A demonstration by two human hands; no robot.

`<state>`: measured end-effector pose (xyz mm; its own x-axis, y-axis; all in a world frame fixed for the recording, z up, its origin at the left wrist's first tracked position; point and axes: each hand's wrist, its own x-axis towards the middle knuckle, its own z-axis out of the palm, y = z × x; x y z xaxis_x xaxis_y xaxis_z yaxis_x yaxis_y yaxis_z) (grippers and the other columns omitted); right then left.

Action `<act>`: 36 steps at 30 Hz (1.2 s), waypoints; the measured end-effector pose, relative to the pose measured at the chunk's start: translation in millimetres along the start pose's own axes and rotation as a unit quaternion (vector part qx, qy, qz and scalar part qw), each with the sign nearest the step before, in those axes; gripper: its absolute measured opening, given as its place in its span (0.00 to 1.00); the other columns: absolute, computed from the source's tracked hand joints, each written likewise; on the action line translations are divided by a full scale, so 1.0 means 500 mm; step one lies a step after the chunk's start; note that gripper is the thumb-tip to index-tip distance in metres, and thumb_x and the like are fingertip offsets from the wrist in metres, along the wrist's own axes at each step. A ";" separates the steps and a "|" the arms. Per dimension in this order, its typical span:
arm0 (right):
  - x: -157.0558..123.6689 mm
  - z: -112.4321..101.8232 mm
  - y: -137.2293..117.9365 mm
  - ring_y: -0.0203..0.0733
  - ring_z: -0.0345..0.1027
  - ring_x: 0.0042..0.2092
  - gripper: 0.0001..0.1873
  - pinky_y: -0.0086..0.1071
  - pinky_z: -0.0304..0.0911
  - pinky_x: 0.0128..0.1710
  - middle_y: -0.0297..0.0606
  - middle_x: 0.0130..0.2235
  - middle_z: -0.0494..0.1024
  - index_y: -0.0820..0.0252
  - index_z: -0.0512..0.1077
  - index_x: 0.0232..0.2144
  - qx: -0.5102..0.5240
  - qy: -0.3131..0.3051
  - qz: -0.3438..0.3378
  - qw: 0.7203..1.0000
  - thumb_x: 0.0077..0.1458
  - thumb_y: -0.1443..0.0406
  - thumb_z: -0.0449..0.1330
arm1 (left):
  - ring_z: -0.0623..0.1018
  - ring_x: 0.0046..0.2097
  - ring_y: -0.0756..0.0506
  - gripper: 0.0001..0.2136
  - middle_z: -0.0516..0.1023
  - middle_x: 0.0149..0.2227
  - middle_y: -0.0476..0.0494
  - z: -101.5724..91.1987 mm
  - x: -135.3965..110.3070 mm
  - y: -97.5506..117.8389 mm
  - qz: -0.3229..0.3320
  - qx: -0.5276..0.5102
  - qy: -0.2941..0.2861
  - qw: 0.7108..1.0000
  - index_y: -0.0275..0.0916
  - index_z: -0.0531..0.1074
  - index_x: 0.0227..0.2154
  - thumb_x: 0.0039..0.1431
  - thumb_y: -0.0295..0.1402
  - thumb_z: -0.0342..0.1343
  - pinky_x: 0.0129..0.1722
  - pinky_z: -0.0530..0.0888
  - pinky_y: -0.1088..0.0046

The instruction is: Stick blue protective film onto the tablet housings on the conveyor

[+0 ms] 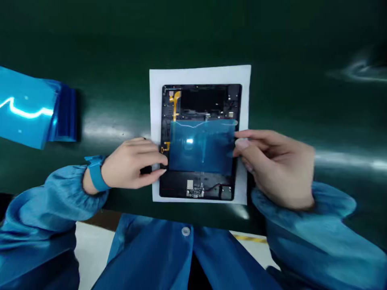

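An opened tablet (pixel 181 183) lies with its inner parts exposed, with orange ribbon cables (pixel 175 105) at its upper left. Across its middle is a translucent blue film sheet (pixel 199 147), which reflects light. My right hand (pixel 272 165) pinches the right edge of the film between thumb and fingers. My left hand (pixel 136 163) is at the tablet's left edge, thumb and index finger slightly apart beside the film's lower left corner. Nothing shows between those two fingertips; whether they touch the film or the tablet, I cannot tell.
Under the tablet lies a white sheet (pixel 199 74) on the dark green table (pixel 115 48). A stack of blue film sheets (pixel 27 104) sits at the left. My left wrist wears a blue strap (pixel 98 173). The table's front edge runs close to my body.
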<state>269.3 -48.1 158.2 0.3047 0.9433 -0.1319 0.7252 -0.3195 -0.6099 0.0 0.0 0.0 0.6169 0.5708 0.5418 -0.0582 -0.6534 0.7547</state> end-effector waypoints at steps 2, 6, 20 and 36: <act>0.003 0.007 0.002 0.32 0.66 0.23 0.10 0.29 0.54 0.21 0.31 0.24 0.77 0.58 0.81 0.39 0.009 0.014 -0.002 1.000 0.58 0.58 0.69 | 0.78 0.35 0.47 0.08 0.80 0.34 0.45 -0.004 0.009 -0.002 -0.024 0.044 0.000 0.999 0.39 0.78 0.43 0.69 0.34 0.55 0.38 0.76 0.69; 0.009 0.017 0.009 0.30 0.60 0.19 0.09 0.29 0.54 0.21 0.29 0.21 0.74 0.59 0.79 0.34 0.028 0.032 -0.025 0.999 0.60 0.58 0.68 | 0.76 0.37 0.44 0.13 0.78 0.36 0.42 -0.011 0.029 -0.012 -0.011 0.156 -0.020 0.987 0.42 0.80 0.48 0.71 0.34 0.51 0.36 0.72 0.66; 0.035 0.033 0.005 0.30 0.62 0.20 0.17 0.27 0.57 0.21 0.29 0.20 0.71 0.60 0.75 0.29 0.057 0.001 -0.065 0.996 0.59 0.52 0.67 | 0.72 0.55 0.35 0.19 0.73 0.49 0.39 0.048 0.177 0.013 0.015 0.171 -0.141 0.975 0.52 0.77 0.56 0.72 0.34 0.45 0.55 0.68 0.50; -0.005 0.094 -0.063 0.44 0.81 0.43 0.22 0.34 0.69 0.36 0.41 0.60 0.78 0.59 0.77 0.57 -0.421 -0.208 -0.448 0.761 0.70 0.55 0.54 | 0.50 0.75 0.23 0.62 0.50 0.75 0.27 -0.037 0.014 -0.089 -0.191 0.125 -0.049 0.972 0.37 0.47 0.74 0.44 0.73 0.58 0.73 0.50 0.41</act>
<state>216.8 -36.4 141.1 -0.6399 0.7068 -0.3017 0.7181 0.6897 0.0930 -7.5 42.3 -22.7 0.6292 0.7533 0.1916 0.3750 -0.5101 0.7741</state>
